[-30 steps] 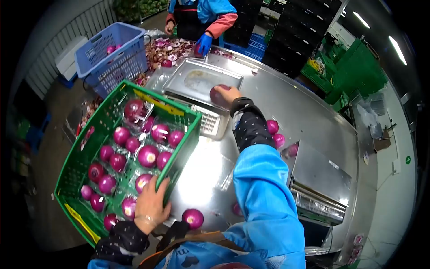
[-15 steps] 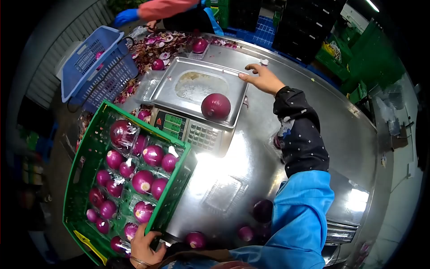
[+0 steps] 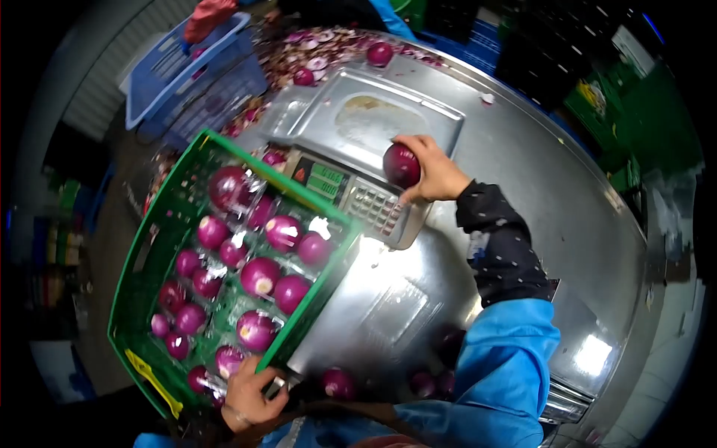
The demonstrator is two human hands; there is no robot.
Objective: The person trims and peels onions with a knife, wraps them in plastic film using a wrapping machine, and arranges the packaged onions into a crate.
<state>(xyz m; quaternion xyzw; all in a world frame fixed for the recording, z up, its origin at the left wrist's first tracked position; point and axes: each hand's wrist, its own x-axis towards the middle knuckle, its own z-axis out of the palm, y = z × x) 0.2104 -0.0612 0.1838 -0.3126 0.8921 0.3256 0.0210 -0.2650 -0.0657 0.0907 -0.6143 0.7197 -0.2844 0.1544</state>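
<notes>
My right hand (image 3: 435, 173) is wrapped round a large red onion (image 3: 402, 165) at the front edge of the steel scale pan (image 3: 373, 112), over the keypad. My left hand (image 3: 252, 393) grips the near rim of a green crate (image 3: 317, 291), thumb and fingers on either side of the edge. Inside the crate lie several red onions (image 3: 261, 277), some in clear plastic trays. The scale display (image 3: 326, 181) is lit, its digits blurred. An empty clear tray (image 3: 399, 313) lies on the steel table in front of the scale.
A blue basket (image 3: 198, 82) stands at the back left, with another person's red sleeve (image 3: 210, 19) over it. Onion skins (image 3: 317, 56) are heaped behind the scale. More onions (image 3: 338, 383) lie at the table's near edge. A steel machine (image 3: 582, 336) stands at the right.
The onion stood on the scale pan half a second ago with my right hand open beside it; now my right hand holds it. The other person's arm has shifted over the blue basket.
</notes>
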